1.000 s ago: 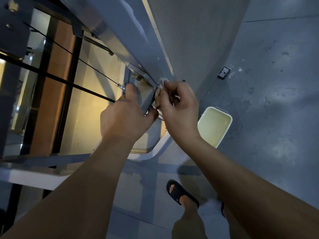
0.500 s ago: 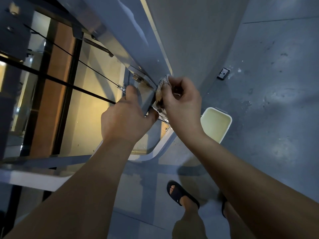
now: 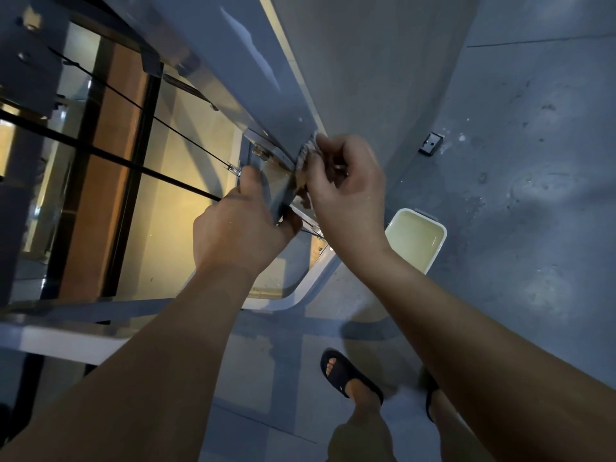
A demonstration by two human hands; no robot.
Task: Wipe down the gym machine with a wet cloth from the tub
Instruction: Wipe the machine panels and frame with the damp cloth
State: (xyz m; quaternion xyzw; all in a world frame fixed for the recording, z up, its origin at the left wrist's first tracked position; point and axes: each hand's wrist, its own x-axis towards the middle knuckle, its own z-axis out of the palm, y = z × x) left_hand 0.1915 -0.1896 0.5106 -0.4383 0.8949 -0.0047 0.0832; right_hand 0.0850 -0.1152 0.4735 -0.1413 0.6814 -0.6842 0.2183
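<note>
Right hand [image 3: 346, 198] higher; cloth [image 3: 304, 155] bunched, pale

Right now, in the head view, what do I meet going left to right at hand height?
Left hand gripping the machine's metal plate → right hand holding the cloth → tub on the floor.

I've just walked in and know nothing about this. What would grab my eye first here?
Two bare hands meet at the centre: the right hand pinches a bunched cloth against the lower end of the grey machine beam, while the left hand grips a metal plate just beside it. Below them on the concrete floor stands a white tub of pale liquid.
</note>
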